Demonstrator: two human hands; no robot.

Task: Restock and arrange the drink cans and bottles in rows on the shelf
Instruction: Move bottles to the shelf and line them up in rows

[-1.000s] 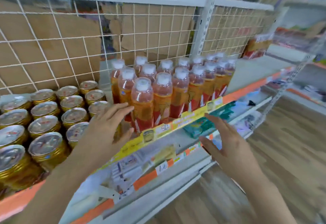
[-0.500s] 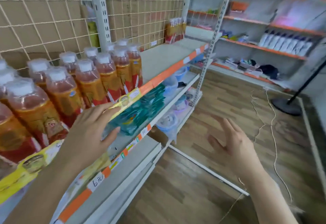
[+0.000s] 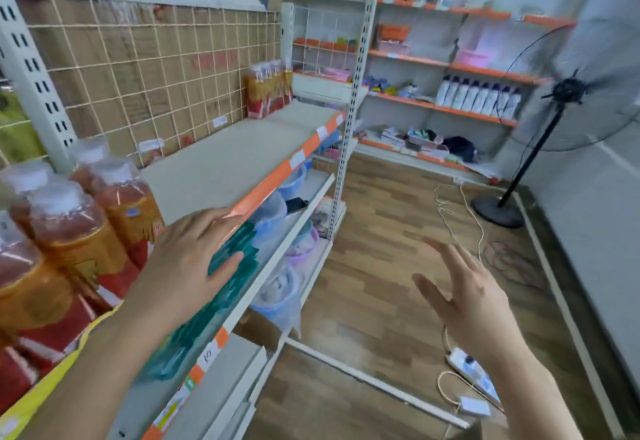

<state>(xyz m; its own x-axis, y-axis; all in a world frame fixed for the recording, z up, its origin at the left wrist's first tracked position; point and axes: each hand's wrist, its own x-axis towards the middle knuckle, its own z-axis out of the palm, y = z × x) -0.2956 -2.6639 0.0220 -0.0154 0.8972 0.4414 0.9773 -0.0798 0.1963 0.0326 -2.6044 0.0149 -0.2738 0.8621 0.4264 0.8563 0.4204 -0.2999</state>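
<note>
Drink bottles (image 3: 72, 232): a group with white caps, reddish liquid and orange-red labels stands upright at the lower left of the frame, on the left end of the shelf (image 3: 221, 159). They stand close together; motion blur hides the label print. The rest of this shelf board is bare up to a shrink-wrapped pack of bottles (image 3: 268, 93), which stands at its far end, upper centre, against the wire mesh back (image 3: 138, 72).

Left hand (image 3: 187, 259): lower centre-left, just beside the nearest bottles. Fingers straight and held near one another, thumb set apart; it holds nothing. Fingertips lie over the orange edge strip (image 3: 277, 176) of the shelf; contact cannot be confirmed.

Right hand (image 3: 467, 297): lower right, over the wood floor (image 3: 374, 266), well apart from the shelf. Fingers spread and straight, palm turned left, nothing held.

Below the left hand, teal packets (image 3: 225, 287) lie on the lower shelf, with plastic tubs (image 3: 277, 211) further along. A power strip (image 3: 471, 370) lies on the floor beneath the right hand. A pedestal fan (image 3: 568, 90) stands at the right.
</note>
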